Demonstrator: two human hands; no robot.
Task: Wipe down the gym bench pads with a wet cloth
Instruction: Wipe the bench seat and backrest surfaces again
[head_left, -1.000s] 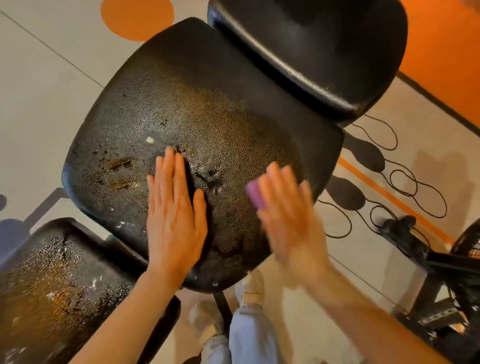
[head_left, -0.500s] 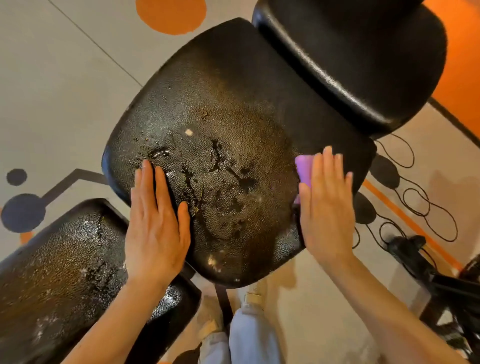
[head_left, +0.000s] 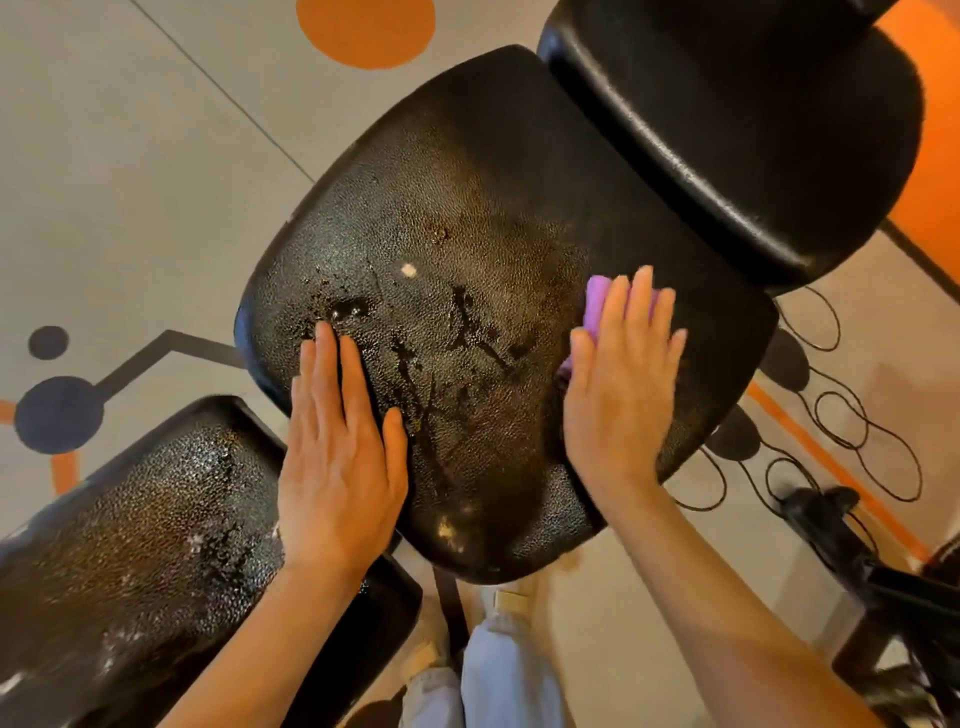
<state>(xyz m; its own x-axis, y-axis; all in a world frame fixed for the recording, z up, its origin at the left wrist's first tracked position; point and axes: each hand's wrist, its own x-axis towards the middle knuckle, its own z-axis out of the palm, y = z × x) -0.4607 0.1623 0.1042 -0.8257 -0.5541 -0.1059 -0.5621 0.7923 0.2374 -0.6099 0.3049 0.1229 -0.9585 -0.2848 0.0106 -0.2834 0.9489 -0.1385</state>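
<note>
Your left hand (head_left: 340, 457) lies flat, fingers straight and pressed together, on the near-left part of the middle bench pad (head_left: 467, 249), a broad black cushion with rounded corners and a pebbled, leather-like grain. Your right hand (head_left: 621, 384) lies flat as well, fingers straight and slightly spread, pressing the purple cloth (head_left: 596, 301) against the pad's right side; only the cloth's far edge and a sliver by the thumb show past the fingers. Between the two hands the pad carries glossy wet streaks and droplets, a small pale fleck (head_left: 409, 270) farther up, and a pale scuff (head_left: 445, 530) near the front edge.

A second pad (head_left: 135, 545) of the same grained black covering lies just beside it at lower left, beaded with moisture and whitish specks. A smoother, shinier black pad (head_left: 753, 119) with a rolled edge stands at upper right, overlapping the middle pad's far corner.

The floor (head_left: 130, 166) is pale grey with thin seams, an orange disc (head_left: 366, 28), dark navy dots joined by a line (head_left: 60, 413), an orange stripe and looping black outlines (head_left: 841, 431). Black equipment framing (head_left: 857, 551) occupies the lower right; your light trouser legs (head_left: 504, 675) and shoes show below the pad.
</note>
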